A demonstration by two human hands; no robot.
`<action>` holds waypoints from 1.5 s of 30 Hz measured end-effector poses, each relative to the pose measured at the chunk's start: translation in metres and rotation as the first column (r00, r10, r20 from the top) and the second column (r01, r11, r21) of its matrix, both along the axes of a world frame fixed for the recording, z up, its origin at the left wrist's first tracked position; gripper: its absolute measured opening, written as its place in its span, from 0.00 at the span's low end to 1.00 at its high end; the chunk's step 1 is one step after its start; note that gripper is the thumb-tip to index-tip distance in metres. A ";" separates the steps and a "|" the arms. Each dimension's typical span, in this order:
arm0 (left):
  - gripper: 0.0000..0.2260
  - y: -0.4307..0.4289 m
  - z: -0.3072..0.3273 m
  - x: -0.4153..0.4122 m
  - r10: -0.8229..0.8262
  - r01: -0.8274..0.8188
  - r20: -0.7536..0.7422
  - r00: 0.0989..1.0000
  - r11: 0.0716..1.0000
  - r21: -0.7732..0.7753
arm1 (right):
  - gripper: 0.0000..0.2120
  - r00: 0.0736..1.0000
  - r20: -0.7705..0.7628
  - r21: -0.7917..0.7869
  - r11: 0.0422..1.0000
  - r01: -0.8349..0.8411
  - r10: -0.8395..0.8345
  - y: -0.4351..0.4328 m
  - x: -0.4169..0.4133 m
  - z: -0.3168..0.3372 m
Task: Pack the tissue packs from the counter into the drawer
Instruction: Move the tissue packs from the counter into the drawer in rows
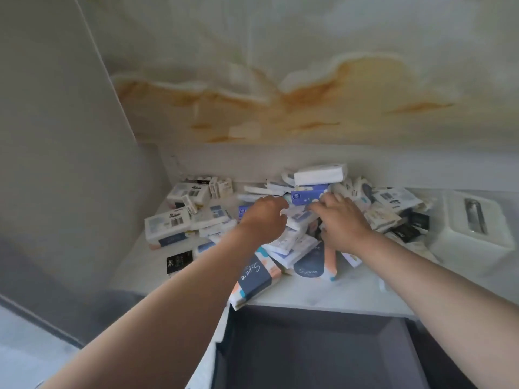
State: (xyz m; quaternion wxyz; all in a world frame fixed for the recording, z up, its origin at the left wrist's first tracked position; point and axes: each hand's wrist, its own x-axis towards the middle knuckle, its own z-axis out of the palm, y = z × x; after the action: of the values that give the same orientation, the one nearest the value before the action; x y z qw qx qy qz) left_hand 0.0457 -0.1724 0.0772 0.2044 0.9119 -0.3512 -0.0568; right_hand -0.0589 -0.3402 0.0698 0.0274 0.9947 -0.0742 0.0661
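A heap of several tissue packs (297,242) covers the white counter (323,293) against the back wall. My left hand (262,217) and my right hand (341,220) both reach into the middle of the heap, fingers curled among small white packs beside a blue pack (309,194). Whether either hand grips a pack is hidden by the fingers and motion blur. A white pack (318,174) lies on top at the back. A dark navy and orange pack (254,279) hangs over the counter's front edge. Below, the dark grey drawer (314,352) stands pulled out, its inside bare.
A white tissue box (474,228) with a slot on top sits at the counter's right. Small black packets (412,226) lie beside it. A grey cabinet panel (56,136) rises on the left. The marbled wall (280,80) stands behind.
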 end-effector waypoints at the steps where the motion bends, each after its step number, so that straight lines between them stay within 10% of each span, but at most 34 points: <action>1: 0.16 -0.010 -0.006 0.008 0.001 -0.001 0.002 1.000 1.000 0.031 | 0.29 0.995 0.073 -0.040 0.997 -0.070 0.073 -0.005 0.008 0.001; 7: 0.26 -0.046 -0.023 0.042 -0.019 0.054 -0.152 0.988 0.973 0.226 | 0.37 0.973 -0.125 -0.267 0.938 -0.220 0.193 -0.019 0.058 0.010; 17: 0.13 -0.067 -0.038 0.044 -0.062 -0.046 -0.501 0.863 0.978 -0.202 | 0.31 0.995 -0.101 -0.269 0.963 -0.016 -0.011 -0.046 0.050 0.007; 26: 0.13 -0.083 -0.030 0.059 0.249 -0.211 -0.279 0.927 0.965 0.157 | 0.35 0.936 -0.256 -0.188 0.937 -0.294 0.242 -0.037 0.048 -0.012; 37: 0.18 -0.083 -0.054 0.070 -0.091 0.091 0.001 0.996 0.996 0.010 | 0.26 0.997 -0.042 -0.296 0.952 -0.079 0.070 -0.068 0.042 -0.023; 45: 0.40 -0.105 -0.064 0.061 -0.154 0.093 0.211 0.965 0.958 0.272 | 0.27 0.982 0.175 -0.196 0.980 -0.034 0.069 -0.080 0.037 -0.029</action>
State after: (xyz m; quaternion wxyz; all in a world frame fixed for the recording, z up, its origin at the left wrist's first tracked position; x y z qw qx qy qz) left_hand 0.1071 -0.2772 0.0128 0.0371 0.9074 -0.4185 -0.0092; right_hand -0.0221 -0.4198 0.0411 0.1147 0.9788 -0.0437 0.1638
